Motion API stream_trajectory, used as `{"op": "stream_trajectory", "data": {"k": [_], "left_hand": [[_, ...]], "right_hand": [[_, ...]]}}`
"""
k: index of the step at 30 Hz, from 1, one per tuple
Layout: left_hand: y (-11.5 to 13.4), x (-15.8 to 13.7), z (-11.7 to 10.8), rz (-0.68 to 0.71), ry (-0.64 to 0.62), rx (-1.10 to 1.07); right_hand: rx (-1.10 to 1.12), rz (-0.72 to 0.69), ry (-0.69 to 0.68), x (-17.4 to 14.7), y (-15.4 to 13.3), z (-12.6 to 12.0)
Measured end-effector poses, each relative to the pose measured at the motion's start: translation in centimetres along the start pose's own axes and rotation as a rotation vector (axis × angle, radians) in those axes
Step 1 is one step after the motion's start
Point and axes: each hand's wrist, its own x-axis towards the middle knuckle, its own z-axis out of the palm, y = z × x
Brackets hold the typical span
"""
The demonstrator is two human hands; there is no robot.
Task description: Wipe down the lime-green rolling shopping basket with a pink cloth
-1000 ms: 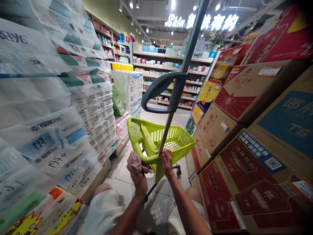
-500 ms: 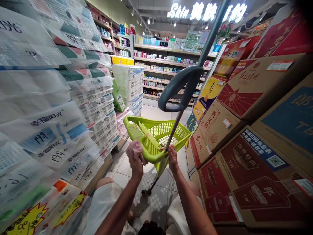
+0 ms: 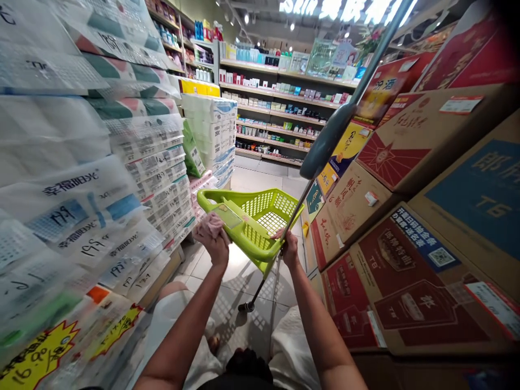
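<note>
A lime-green plastic shopping basket (image 3: 252, 251) with lattice sides hangs tilted in front of me above the tiled floor. My left hand (image 3: 215, 244) is closed on a crumpled pink cloth (image 3: 211, 224), pressed against the left end of the basket's near rim. At the right corner my right hand (image 3: 290, 248) grips the rim beside the metal pole, its fingers partly hidden behind them. A grey handle (image 3: 325, 146) slants up to the right on that pole. Below the basket a small black wheel (image 3: 246, 307) shows. The basket's inside holds nothing I can see.
Stacks of wrapped tissue packs (image 3: 154, 179) line the left side closely. Cardboard liquor cartons (image 3: 406, 281) are piled along the right. Shelves of small boxed goods (image 3: 280, 103) stand across the far end of the tiled aisle (image 3: 255, 170).
The basket has turned and its handle has swung to the right. My left hand with the cloth has moved left and up along the rim. My right hand keeps its grip.
</note>
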Motion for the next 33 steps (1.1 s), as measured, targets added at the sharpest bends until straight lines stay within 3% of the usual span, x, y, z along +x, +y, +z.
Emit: {"op": "stream_trajectory", "data": {"k": [2,5,7,9,11,13,17,19,22,24,29,33], "left_hand": [[0.3,1.1,-0.4,0.072,-0.013,0.052],[0.6,0.6,-1.7,0.279,-0.231,0.116],[0.6,1.3,-2.3,0.375,-0.344,0.16],[0.6,3.6,-2.2,0.365,-0.342,0.212],[1.0,6.2,-1.6,0.295,-0.318,0.262],[1.8,7.4,-1.2,0.293,-0.401,0.297],[3.2,6.6,-1.3,0.519,-0.703,0.333],[3.6,7.1,-1.2,0.589,-0.763,0.397],[4.0,9.7,0.2,0.549,-0.698,0.552],[4.8,11.1,1.6,0.538,-0.742,0.625],[9.2,11.0,4.9,0.702,-1.265,0.768],[11.7,10.7,8.4,0.576,-1.471,1.035]], "right_hand": [[0.115,0.079,0.021,0.2,-0.4,-0.1],[0.152,0.165,0.085,-0.3,-1.6,-0.1],[0.065,0.177,0.248,-1.3,-3.2,0.0],[-0.077,0.084,0.421,-2.4,-5.4,0.2],[-0.234,-0.036,0.359,-3.3,-7.8,0.6],[-0.393,-0.094,0.252,-3.7,-9.8,1.2],[-0.542,-0.101,0.118,-3.4,-11.0,2.7],[-0.567,-0.079,0.089,-3.1,-10.2,3.1],[-0.591,-0.068,0.1,-2.7,-8.7,3.1],[-0.624,-0.114,0.123,-2.5,-8.2,2.8],[-0.766,-0.304,0.317,-1.8,-8.2,2.2],[-0.818,-0.37,0.347,-1.4,-8.3,1.6]]}}
